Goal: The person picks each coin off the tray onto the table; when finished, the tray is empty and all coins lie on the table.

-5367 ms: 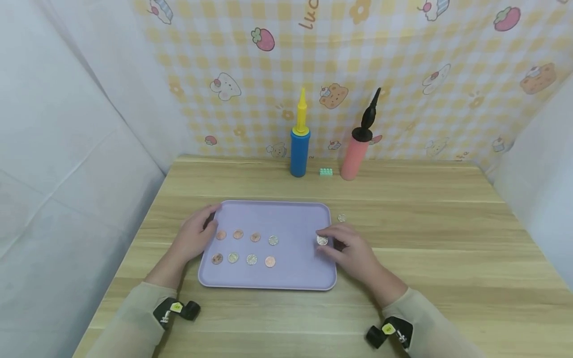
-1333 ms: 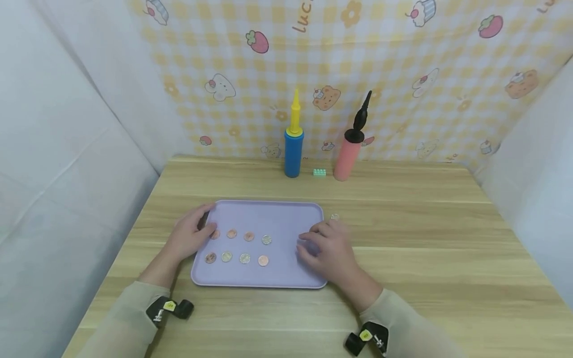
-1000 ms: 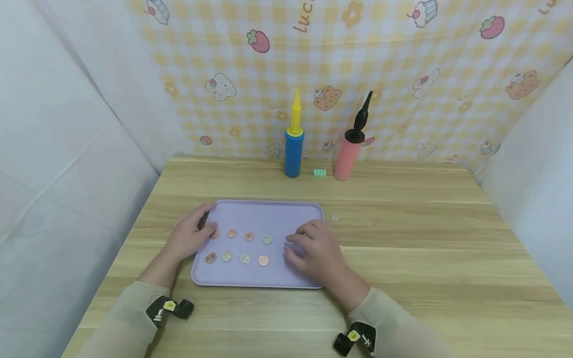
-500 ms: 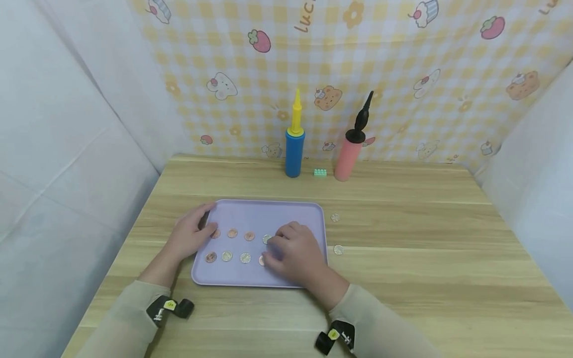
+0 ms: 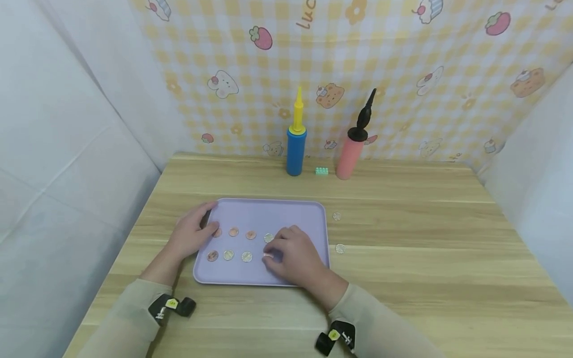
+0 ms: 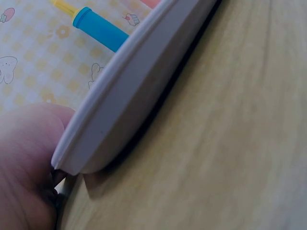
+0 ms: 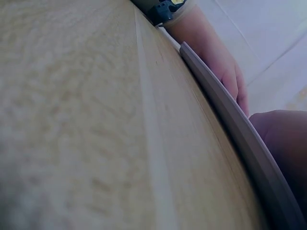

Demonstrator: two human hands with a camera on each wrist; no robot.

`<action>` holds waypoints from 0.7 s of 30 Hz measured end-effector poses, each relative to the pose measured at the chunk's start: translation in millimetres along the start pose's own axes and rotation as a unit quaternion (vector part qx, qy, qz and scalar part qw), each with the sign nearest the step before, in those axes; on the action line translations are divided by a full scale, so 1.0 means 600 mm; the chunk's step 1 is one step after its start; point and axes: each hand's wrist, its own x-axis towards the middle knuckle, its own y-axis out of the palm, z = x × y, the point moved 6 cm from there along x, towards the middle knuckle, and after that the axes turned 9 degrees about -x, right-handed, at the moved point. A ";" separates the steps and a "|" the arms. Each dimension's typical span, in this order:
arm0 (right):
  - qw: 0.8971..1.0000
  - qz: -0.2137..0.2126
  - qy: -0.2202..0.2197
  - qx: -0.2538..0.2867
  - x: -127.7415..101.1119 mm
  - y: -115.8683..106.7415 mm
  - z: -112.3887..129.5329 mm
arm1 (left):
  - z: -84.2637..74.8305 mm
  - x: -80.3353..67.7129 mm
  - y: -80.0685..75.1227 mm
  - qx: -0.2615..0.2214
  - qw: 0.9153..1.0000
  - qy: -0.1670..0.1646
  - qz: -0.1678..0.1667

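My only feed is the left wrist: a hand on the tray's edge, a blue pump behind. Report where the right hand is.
Observer: The right hand is over the tray, pinching a coin at the right end of the near row.
Operator: List anything lying just off the tray's right side.
Observer: Two silvery coins, on the table.
Operator: Check the table's far side.
Observer: A small mint-green brick sits between the blue pump and the pink pump.

Mostly seeing blurry wood tabletop here tbh, with a pale streak down the middle. Got the purplish tray edge-on, slanting to the bottom right. Can make out the left hand beyond it, black wrist camera up top, shadowy right hand at the border, white cloth behind.
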 end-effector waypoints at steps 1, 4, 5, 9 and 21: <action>1.000 0.004 0.009 0.005 0.000 0.001 -0.002 | 0.000 0.000 0.000 -0.001 1.000 0.000 0.001; 0.999 0.015 0.032 0.015 -0.001 0.002 -0.005 | -0.001 0.000 0.000 -0.003 1.000 0.001 0.002; 0.999 0.020 0.038 0.017 -0.001 0.002 -0.005 | -0.002 -0.001 0.000 -0.004 1.000 0.001 0.003; 0.997 0.047 0.060 0.027 -0.002 0.002 -0.006 | -0.002 0.000 0.000 -0.006 1.000 0.002 0.001; 0.988 0.132 0.075 0.033 -0.005 0.006 -0.004 | -0.003 -0.001 0.000 -0.004 1.000 0.004 -0.001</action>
